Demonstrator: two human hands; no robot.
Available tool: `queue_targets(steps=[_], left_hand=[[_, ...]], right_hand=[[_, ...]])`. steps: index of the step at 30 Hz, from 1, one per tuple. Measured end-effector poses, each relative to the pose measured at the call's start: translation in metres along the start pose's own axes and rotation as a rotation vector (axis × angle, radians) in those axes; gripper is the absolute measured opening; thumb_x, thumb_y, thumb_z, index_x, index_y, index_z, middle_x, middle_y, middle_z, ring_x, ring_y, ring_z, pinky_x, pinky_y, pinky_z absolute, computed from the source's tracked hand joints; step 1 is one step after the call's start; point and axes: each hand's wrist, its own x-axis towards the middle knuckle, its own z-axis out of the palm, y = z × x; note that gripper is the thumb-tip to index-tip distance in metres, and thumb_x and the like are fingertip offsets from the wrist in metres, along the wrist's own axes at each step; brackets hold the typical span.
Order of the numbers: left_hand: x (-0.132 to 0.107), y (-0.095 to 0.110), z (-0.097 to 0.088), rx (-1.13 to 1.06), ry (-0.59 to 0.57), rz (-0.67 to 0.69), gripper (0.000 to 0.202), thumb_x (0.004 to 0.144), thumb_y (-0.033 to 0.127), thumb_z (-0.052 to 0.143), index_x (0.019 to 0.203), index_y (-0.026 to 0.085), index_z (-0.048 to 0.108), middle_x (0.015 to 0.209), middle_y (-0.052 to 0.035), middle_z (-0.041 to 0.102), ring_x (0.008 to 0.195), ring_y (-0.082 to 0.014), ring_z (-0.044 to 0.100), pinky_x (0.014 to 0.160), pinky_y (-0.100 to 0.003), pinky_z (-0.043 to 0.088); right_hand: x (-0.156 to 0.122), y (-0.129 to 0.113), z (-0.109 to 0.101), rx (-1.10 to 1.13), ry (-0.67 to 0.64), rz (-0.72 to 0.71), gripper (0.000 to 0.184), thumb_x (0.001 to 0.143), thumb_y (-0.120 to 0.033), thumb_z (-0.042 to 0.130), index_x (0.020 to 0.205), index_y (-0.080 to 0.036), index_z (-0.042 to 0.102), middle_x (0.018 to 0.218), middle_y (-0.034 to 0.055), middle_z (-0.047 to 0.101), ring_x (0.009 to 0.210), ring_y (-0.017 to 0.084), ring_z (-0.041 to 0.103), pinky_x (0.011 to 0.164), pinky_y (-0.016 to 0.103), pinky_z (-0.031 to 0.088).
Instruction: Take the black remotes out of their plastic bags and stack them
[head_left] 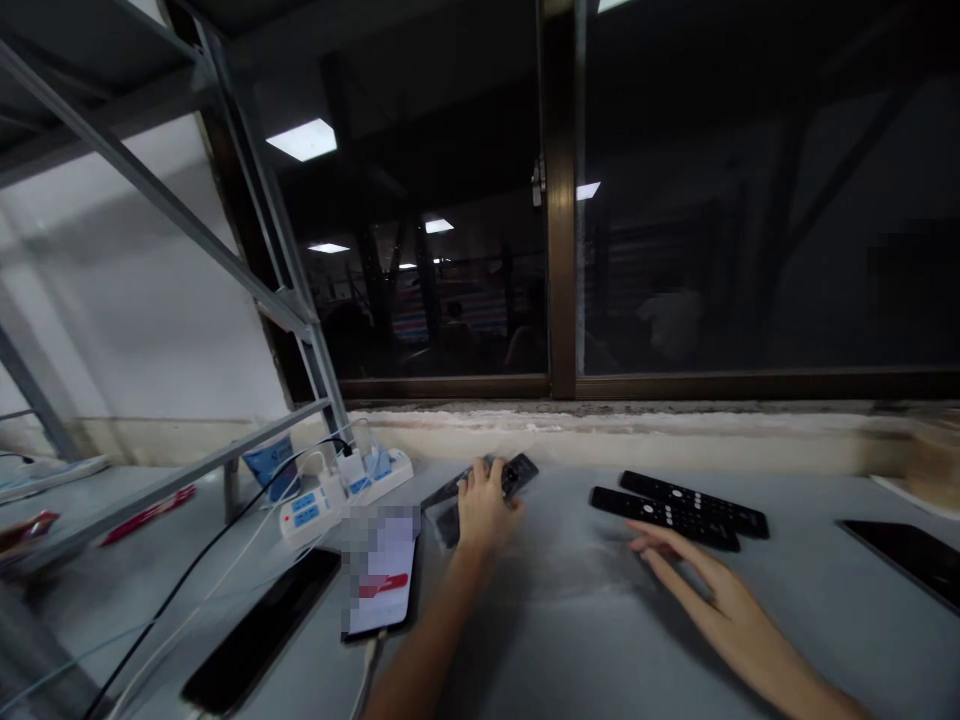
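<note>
My left hand [484, 505] rests on a black remote control [520, 474] near the window ledge, its fingers bent over it. Under and beside that hand lies another dark, long item with a clear, shiny part [448, 520], perhaps plastic film; its kind is hard to make out. My right hand [694, 580] hovers over the grey table, fingers stretched out and slightly blurred, with nothing visible in them. Just beyond its fingertips, two black remote controls lie side by side, a nearer one [664, 517] and a farther one [694, 503].
On the left are a white power strip [347, 493] with plugs and cables, a dark phone [262, 632] and a lit phone [382, 572] on a cable. A metal frame [187, 470] crosses that side. Another dark device [911, 560] lies far right, below the window ledge [637, 445].
</note>
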Motion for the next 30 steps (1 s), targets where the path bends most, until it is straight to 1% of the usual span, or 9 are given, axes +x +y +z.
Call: queue_targets(steps=[3,6,11,13,17,20,24,26,30], left_hand=[[-0.009,0.018,-0.008,-0.061,0.033,0.153,0.05,0.069,0.024,0.055,0.118,0.023,0.045,0.107,-0.0057,0.05,0.097,-0.0221,0.05,0.086,-0.032,0.037],[-0.02,0.034,-0.009,-0.108,-0.072,0.314,0.051,0.075,0.033,0.054,0.123,0.025,0.04,0.105,-0.0036,0.054,0.093,-0.0213,0.053,0.082,-0.031,0.041],[-0.031,0.046,-0.006,-0.07,-0.16,0.475,0.052,0.078,0.047,0.053,0.124,0.027,0.041,0.102,-0.0031,0.058,0.091,-0.0216,0.055,0.08,-0.032,0.044],[-0.031,0.045,-0.006,-0.05,-0.161,0.527,0.054,0.078,0.046,0.054,0.126,0.028,0.039,0.103,-0.0032,0.057,0.09,-0.0208,0.055,0.08,-0.032,0.044],[-0.03,0.044,-0.007,-0.031,-0.143,0.589,0.057,0.08,0.043,0.053,0.131,0.027,0.033,0.103,-0.0031,0.058,0.088,-0.0201,0.055,0.079,-0.032,0.044],[-0.032,0.045,-0.009,-0.033,-0.142,0.629,0.06,0.081,0.044,0.052,0.134,0.027,0.029,0.101,-0.003,0.058,0.088,-0.0199,0.054,0.079,-0.032,0.044],[-0.033,0.046,-0.01,-0.022,-0.129,0.668,0.061,0.081,0.045,0.051,0.135,0.027,0.026,0.101,-0.0033,0.058,0.089,-0.0198,0.054,0.08,-0.032,0.043],[-0.032,0.045,-0.008,-0.006,-0.118,0.673,0.063,0.082,0.046,0.05,0.135,0.027,0.025,0.1,-0.0038,0.057,0.088,-0.0201,0.053,0.078,-0.032,0.044],[-0.029,0.042,-0.003,0.024,-0.115,0.708,0.068,0.08,0.05,0.05,0.136,0.026,0.022,0.101,-0.0046,0.056,0.089,-0.0202,0.053,0.078,-0.033,0.043]], right_hand=[[0.007,0.003,-0.002,0.142,0.096,0.063,0.04,0.078,-0.051,0.047,0.108,-0.028,0.059,0.097,0.0044,0.068,0.088,0.022,0.064,0.079,0.034,0.051],[0.014,0.008,-0.006,0.271,0.159,0.095,0.041,0.076,-0.051,0.05,0.107,-0.027,0.059,0.095,0.0061,0.068,0.079,0.021,0.064,0.071,0.031,0.053],[0.019,0.015,-0.009,0.284,0.099,0.099,0.031,0.072,-0.05,0.055,0.087,-0.026,0.069,0.099,0.0065,0.067,0.078,0.02,0.063,0.061,0.026,0.051],[0.02,0.015,-0.009,0.301,0.101,0.108,0.033,0.069,-0.051,0.058,0.088,-0.027,0.069,0.097,0.0065,0.067,0.076,0.021,0.063,0.058,0.027,0.051],[0.021,0.015,-0.009,0.361,0.178,0.183,0.039,0.063,-0.054,0.062,0.092,-0.028,0.067,0.091,0.0065,0.069,0.072,0.021,0.064,0.052,0.027,0.051],[0.022,0.017,-0.01,0.373,0.166,0.193,0.034,0.063,-0.054,0.061,0.082,-0.028,0.07,0.095,0.0067,0.068,0.08,0.023,0.063,0.053,0.026,0.052],[0.023,0.019,-0.013,0.417,0.156,0.187,0.039,0.057,-0.06,0.063,0.068,-0.024,0.071,0.095,0.0096,0.067,0.082,0.026,0.063,0.05,0.026,0.052],[0.023,0.018,-0.015,0.384,0.158,0.178,0.037,0.061,-0.058,0.061,0.072,-0.025,0.071,0.096,0.0087,0.067,0.084,0.025,0.062,0.053,0.026,0.053],[0.022,0.02,-0.016,0.311,0.043,0.193,0.036,0.067,-0.055,0.057,0.083,-0.026,0.071,0.108,0.0074,0.064,0.096,0.027,0.059,0.061,0.027,0.053]])
